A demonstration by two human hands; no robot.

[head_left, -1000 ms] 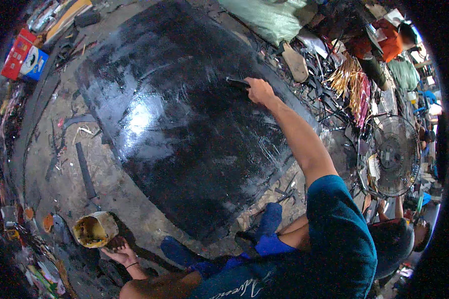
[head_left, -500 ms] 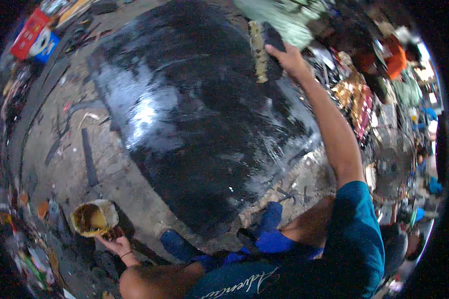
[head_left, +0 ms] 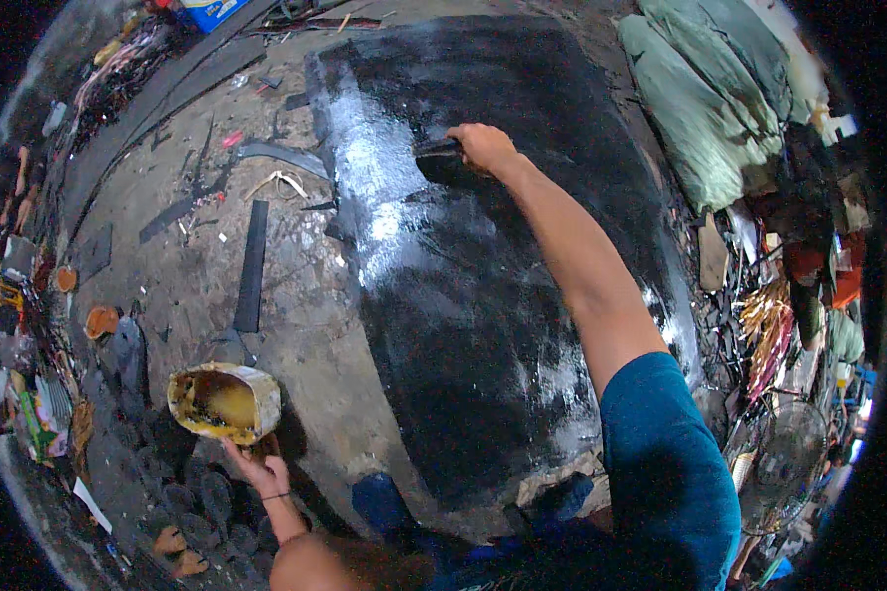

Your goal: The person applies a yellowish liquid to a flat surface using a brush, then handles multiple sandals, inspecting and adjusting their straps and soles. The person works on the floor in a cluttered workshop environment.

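Observation:
A large black sheet [head_left: 473, 355] lies on the floor before me, with wet, shiny streaks on its left part. My right hand [head_left: 487, 148] is closed on a wide dark brush [head_left: 438, 149], held over the upper left part of the sheet; its bristles are hidden from this angle. At the lower left, my left hand [head_left: 262, 475] grips the underside of a cut-open plastic container [head_left: 272, 392]. The container is tilted, and yellowish glue-like liquid [head_left: 231, 404] shows inside it. Its rim is smeared yellow.
Dark offcut strips [head_left: 253, 266] and scraps litter the floor left of the sheet. Several dark sole-shaped pieces [head_left: 212, 497] lie near my left hand. Pale green sacks [head_left: 690, 118] stand at the upper right. A fan [head_left: 788, 453] is at the right, beside heaped scraps.
My right hand has swept the brush leftward, from the sheet's upper right edge to its left part. The view has shifted. My left hand still holds the container.

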